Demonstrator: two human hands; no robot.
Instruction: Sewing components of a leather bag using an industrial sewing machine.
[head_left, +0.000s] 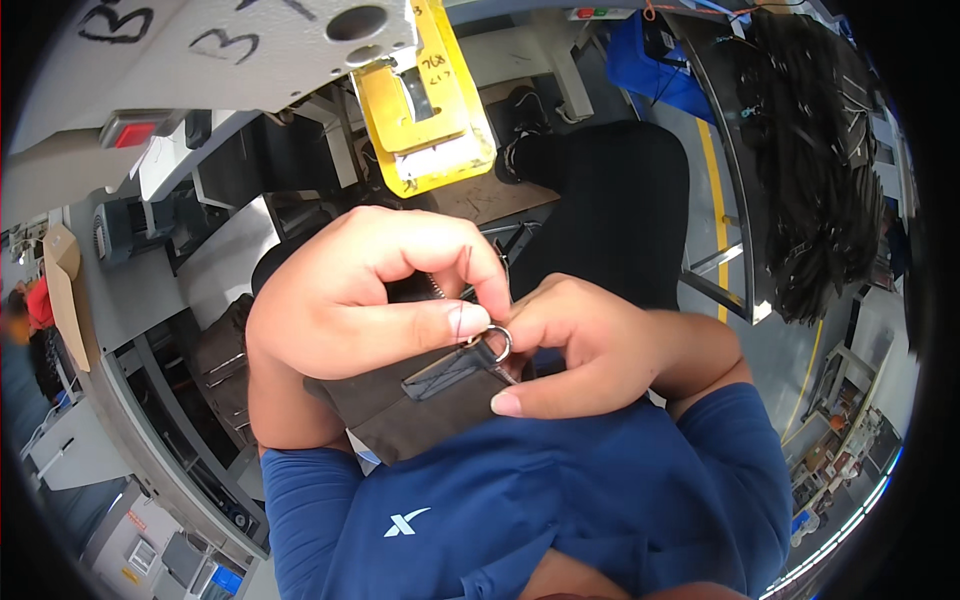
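Note:
A dark grey-brown fabric pouch (pixel 400 420) lies in front of my chest. On it is a stitched black tab (pixel 445 375) with a small silver metal ring (pixel 497 343) at its end. My left hand (pixel 360 290) is closed, thumb and index finger pinched just above the ring. Across that thumb runs a thin dark thread (pixel 460 322); what lies between the fingertips is hidden. My right hand (pixel 585 350) grips the pouch's edge beside the ring between thumb and bent fingers. Part of a zipper (pixel 435 285) shows behind my left fingers.
Beyond my hands, a pale machine body (pixel 230 50) reaches in from the upper left with a yellow plate (pixel 425 110) on it. Many black straps or strips hang over a rack (pixel 810 170) at right. A blue bin (pixel 655 70) stands behind. My legs stretch below the machine.

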